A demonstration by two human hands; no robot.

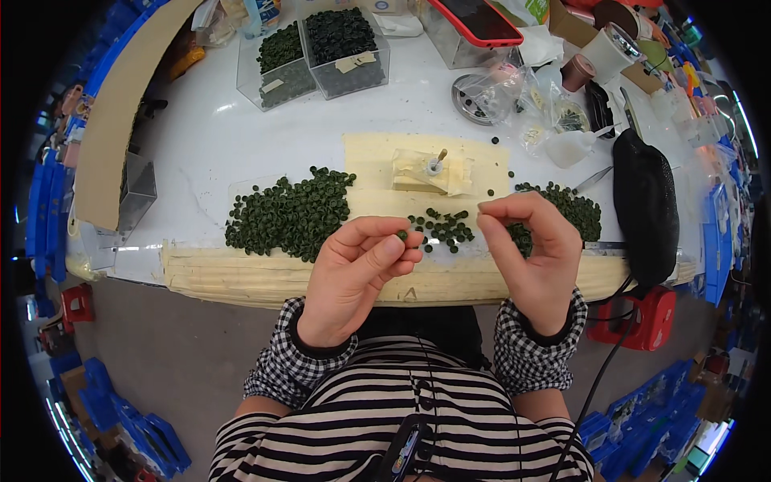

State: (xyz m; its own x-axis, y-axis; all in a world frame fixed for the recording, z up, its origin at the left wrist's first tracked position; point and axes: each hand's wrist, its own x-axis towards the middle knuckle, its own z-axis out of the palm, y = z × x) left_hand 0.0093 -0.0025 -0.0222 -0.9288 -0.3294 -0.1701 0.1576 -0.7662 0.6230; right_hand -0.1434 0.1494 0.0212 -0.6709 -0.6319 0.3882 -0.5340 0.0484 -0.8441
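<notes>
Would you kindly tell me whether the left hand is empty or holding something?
Holding something: a small dark green piece shows at the left hand, between its thumb and fingers.

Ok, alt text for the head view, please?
Left hand pinches a green piece at a white table; right hand raised opposite, its grip unclear. Green piles lie on either side; a block with a peg and two clear bins stand beyond.

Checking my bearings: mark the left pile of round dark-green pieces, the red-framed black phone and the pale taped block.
Left pile of round dark-green pieces (289, 214): head view, heap's middle.
Red-framed black phone (477, 19): head view, its screen.
Pale taped block (413, 171): head view, body left of its upright pin (440, 158).
</notes>
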